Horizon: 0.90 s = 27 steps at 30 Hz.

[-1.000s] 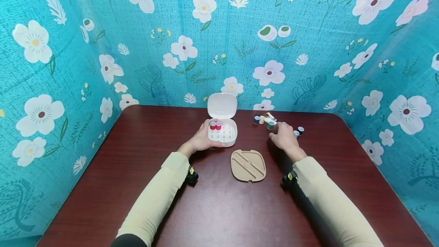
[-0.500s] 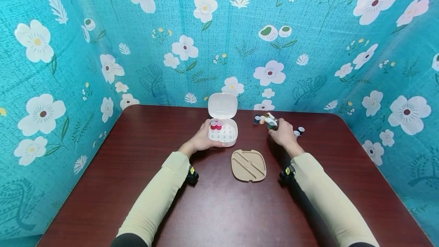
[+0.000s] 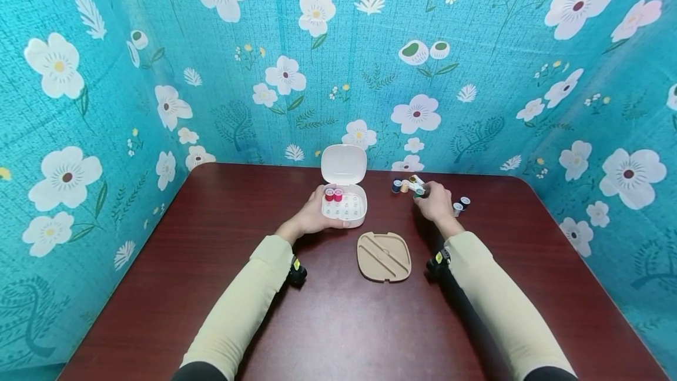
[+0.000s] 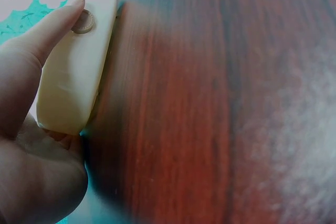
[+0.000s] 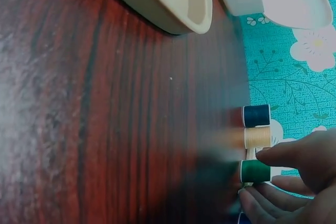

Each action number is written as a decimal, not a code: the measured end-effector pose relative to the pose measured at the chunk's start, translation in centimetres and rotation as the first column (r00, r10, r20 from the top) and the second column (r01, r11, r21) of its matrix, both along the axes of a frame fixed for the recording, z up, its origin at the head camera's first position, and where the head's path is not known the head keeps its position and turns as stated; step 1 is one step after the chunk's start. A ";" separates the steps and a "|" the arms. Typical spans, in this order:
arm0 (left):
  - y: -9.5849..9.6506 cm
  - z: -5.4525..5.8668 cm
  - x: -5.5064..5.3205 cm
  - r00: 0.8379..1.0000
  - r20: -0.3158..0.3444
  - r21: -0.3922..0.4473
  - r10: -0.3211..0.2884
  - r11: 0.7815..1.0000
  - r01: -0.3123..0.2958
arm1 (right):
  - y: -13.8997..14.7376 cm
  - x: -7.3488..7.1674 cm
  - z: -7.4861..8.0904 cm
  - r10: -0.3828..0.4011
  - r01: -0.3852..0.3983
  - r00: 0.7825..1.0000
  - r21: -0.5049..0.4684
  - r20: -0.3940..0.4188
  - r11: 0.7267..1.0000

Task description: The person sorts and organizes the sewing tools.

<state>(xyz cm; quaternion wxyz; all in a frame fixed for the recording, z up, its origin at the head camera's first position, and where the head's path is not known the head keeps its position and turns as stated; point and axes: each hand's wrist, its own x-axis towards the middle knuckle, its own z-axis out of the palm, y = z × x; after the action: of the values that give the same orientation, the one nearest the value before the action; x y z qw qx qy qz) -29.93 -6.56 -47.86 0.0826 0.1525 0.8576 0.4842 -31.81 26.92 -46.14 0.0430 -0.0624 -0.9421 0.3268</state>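
My left hand (image 3: 312,214) grips the side of an open white sewing box (image 3: 363,216), two red thread spools (image 3: 334,194) standing in its back left corner. In the left wrist view the thumb presses beside a round button (image 4: 84,22) on the box front. To the right, my right hand (image 3: 435,201) reaches down to a small group of spools. Its thumb and fingers lie either side of a green thread spool (image 5: 255,171); I cannot tell whether they pinch it. Navy (image 5: 256,115) and peach (image 5: 257,137) spools stand beside it.
A beige tray (image 3: 370,269) with diagonal slots lies on the dark red table (image 3: 338,322), between the forearms. White-ended spools (image 3: 416,186) lie behind the green one. A grey (image 3: 457,208) and a black spool (image 3: 465,201) stand right of the right hand. Flowered blue cloth (image 3: 317,75) hangs behind.
My right hand has shifted slightly left to the green spool, leaving more of the grey spool showing on its right. My left hand and the box stay in place.
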 end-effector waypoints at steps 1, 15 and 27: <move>0.0 0.0 0.0 1.000 -0.005 0.002 -0.001 1.000 0.001 | 0.0 -0.1 -0.1 -0.006 0.006 1.000 -0.007 -0.006 1.000; 0.0 0.0 0.0 1.000 -0.001 0.004 0.000 1.000 0.000 | -0.3 -0.6 -0.4 -0.064 0.061 0.996 -0.054 -0.061 0.997; 0.0 0.0 0.0 1.000 0.007 -0.017 0.010 1.000 -0.009 | 0.1 -0.6 -0.4 -0.018 0.015 0.999 -0.095 -0.036 0.995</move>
<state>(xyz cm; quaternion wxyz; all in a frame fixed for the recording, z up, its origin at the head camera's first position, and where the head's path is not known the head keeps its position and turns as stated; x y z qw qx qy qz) -29.96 -6.56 -47.91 0.0845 0.1461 0.8622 0.4776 -32.43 26.99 -46.58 0.0601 -0.0661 -0.9241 0.3716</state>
